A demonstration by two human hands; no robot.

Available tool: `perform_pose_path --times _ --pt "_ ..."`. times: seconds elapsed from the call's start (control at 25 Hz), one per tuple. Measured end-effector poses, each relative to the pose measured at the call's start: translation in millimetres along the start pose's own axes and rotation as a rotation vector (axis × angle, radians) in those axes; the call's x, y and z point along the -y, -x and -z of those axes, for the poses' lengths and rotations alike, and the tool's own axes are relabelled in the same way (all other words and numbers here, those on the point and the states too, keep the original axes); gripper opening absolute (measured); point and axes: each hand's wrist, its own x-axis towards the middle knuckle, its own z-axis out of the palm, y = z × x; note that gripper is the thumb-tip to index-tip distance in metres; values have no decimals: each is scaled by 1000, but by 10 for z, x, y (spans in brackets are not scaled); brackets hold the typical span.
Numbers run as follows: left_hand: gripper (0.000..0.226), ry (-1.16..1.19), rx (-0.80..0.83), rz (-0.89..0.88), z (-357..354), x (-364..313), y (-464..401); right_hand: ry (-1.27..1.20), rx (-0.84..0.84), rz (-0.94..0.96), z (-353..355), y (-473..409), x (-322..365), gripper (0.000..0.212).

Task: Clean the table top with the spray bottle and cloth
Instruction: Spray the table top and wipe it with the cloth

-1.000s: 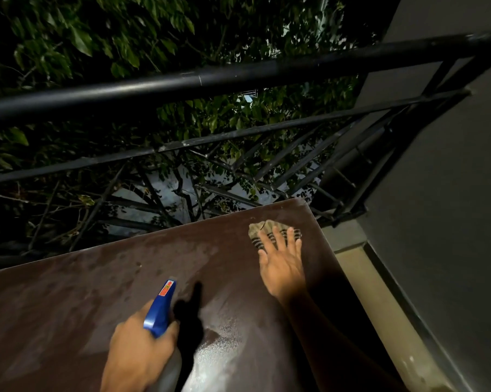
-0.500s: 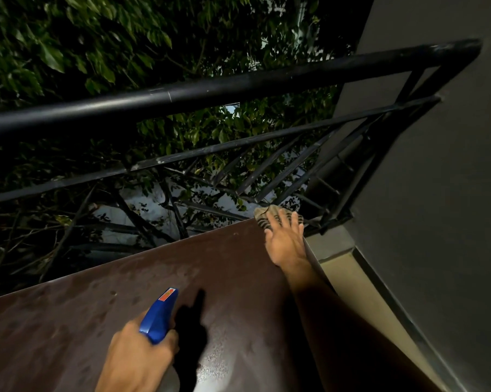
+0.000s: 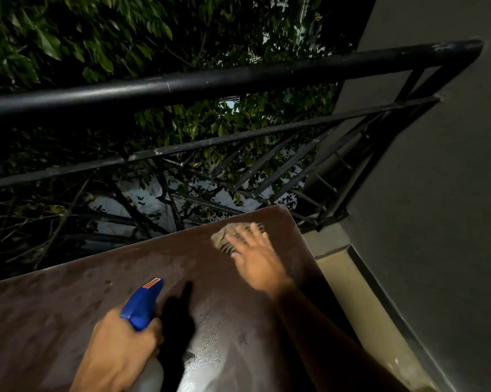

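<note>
Spread fingers (image 3: 248, 232) of the right hand (image 3: 257, 260) press a striped cloth (image 3: 224, 239) flat against the far right corner of the brown surface (image 3: 69, 306), the hand blurred in mid-wipe. The cloth lies just short of the far edge, with a black railing (image 3: 210, 79) and dark leaves beyond it. Nearer the camera, the left hand (image 3: 120, 355) has its fingers curled tight around the neck of the spray bottle (image 3: 142, 306), blue nozzle pointing away over the surface, pale body mostly hidden below the hand. Wet droplets gleam on the near part of the surface, between the two arms, while dull streaks show toward the left. Done well, this stroke likely calls for a flat palm, even pressure and overlapping passes drawn from the corner back through the wet patch, keeping the cloth from slipping over the edge. The bottle seems best held clear until the left side needs spraying.
</note>
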Motion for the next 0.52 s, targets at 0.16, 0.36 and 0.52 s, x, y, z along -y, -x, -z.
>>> perform_pose_path --times 0.16,0.36,0.52 --pt "8 77 -42 -5 88 15 135 -34 -21 -390 178 -450 -416 55" --pt "18 60 -13 0 63 31 163 -4 -55 -305 -28 -195 -130 55" --pt "17 97 -29 1 61 62 165 -6 -4 -287 1 -27 -78 54"
